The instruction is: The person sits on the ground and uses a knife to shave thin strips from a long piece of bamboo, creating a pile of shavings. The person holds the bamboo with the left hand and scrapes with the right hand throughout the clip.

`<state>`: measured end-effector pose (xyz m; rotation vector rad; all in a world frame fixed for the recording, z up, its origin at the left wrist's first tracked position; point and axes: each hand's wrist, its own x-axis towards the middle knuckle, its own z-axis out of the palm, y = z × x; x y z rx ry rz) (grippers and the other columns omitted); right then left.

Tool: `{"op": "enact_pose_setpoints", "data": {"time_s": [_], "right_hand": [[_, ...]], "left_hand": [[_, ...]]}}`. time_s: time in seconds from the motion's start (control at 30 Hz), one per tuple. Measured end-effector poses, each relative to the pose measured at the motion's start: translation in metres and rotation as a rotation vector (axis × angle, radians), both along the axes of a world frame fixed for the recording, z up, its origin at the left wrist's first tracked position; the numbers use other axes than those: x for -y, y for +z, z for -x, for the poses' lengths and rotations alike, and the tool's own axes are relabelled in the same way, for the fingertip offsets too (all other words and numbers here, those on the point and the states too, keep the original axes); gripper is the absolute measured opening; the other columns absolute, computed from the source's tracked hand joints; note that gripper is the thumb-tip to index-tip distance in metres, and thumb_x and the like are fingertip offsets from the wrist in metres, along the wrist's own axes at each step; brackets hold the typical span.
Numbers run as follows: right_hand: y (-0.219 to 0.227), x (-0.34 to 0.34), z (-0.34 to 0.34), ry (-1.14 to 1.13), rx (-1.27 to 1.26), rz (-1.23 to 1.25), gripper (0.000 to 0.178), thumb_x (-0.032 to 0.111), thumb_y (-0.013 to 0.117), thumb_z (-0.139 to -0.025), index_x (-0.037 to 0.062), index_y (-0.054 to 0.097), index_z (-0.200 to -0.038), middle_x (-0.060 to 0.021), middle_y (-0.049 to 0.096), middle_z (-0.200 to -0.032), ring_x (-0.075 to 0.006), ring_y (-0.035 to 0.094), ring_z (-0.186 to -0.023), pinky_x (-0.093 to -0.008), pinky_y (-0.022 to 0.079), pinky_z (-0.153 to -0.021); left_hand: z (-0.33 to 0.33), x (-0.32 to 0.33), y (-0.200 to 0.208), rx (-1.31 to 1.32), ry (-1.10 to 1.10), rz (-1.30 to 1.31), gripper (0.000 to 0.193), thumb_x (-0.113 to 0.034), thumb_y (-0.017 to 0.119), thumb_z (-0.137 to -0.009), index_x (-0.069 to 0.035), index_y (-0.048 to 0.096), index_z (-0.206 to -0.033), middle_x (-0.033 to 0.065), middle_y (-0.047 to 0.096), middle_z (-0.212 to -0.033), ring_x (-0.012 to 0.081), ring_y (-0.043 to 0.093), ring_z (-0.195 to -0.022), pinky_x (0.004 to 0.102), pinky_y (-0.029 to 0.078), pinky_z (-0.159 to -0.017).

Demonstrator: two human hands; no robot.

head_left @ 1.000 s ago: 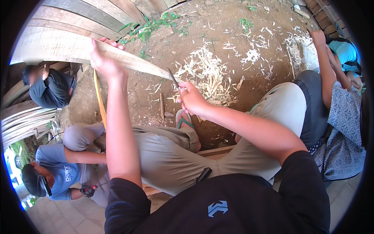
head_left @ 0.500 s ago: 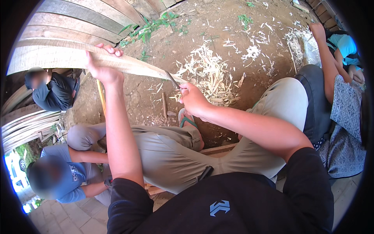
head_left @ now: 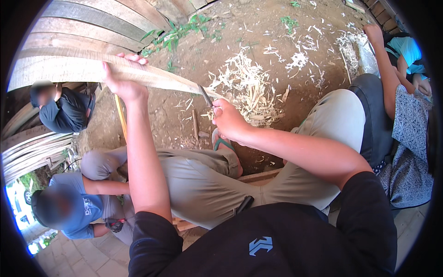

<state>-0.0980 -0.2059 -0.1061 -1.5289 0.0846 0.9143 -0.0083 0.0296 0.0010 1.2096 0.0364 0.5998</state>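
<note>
A long pale wooden plank [head_left: 170, 82] reaches in from the upper left and tapers to a narrow end in front of me. My left hand [head_left: 125, 83] is closed around the plank, thumb on the near side and fingertips over the far edge. My right hand [head_left: 228, 119] grips a knife whose handle is hidden in the fist. The dark blade of the knife [head_left: 204, 95] lies against or very close to the plank's narrow end; exact contact cannot be made out.
Below the plank's end, a heap of wood shavings [head_left: 249, 87] covers the dirt ground. A wooden plank wall [head_left: 97, 23] stands at upper left. People sit at left, one in a blue shirt [head_left: 87, 205], and another at right beside patterned cloth [head_left: 410, 138]. Split strips [head_left: 34, 150] are stacked far left.
My hands and the plank have barely shifted; the knife blade looks slightly steeper. The blue-shirted person's lower forearm at left has moved.
</note>
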Motion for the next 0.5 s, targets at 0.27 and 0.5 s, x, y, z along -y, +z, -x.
{"op": "enact_pose_setpoints", "data": {"time_s": [0.27, 0.5], "right_hand": [[-0.011, -0.007, -0.005, -0.014, 0.103, -0.006, 0.031, 0.016, 0.041, -0.107, 0.002, 0.051, -0.133, -0.0192, 0.065, -0.116, -0.0308, 0.066, -0.093, -0.0427, 0.052, -0.081], [-0.03, -0.015, -0.003, -0.062, 0.121, 0.047, 0.028, 0.018, 0.042, -0.107, 0.0021, 0.053, -0.127, -0.0223, 0.066, -0.112, -0.0381, 0.065, -0.102, -0.0464, 0.049, -0.087]], "left_hand": [[-0.001, 0.002, 0.002, 0.002, 0.007, -0.007, 0.061, -0.063, 0.053, -0.094, -0.003, 0.052, -0.107, 0.0166, 0.06, -0.079, 0.0312, 0.058, -0.076, 0.0461, 0.049, -0.072], [-0.004, 0.0, 0.001, 0.018, -0.025, -0.009, 0.062, -0.063, 0.053, -0.094, -0.002, 0.052, -0.107, 0.0177, 0.061, -0.079, 0.0332, 0.06, -0.072, 0.048, 0.051, -0.071]]}}
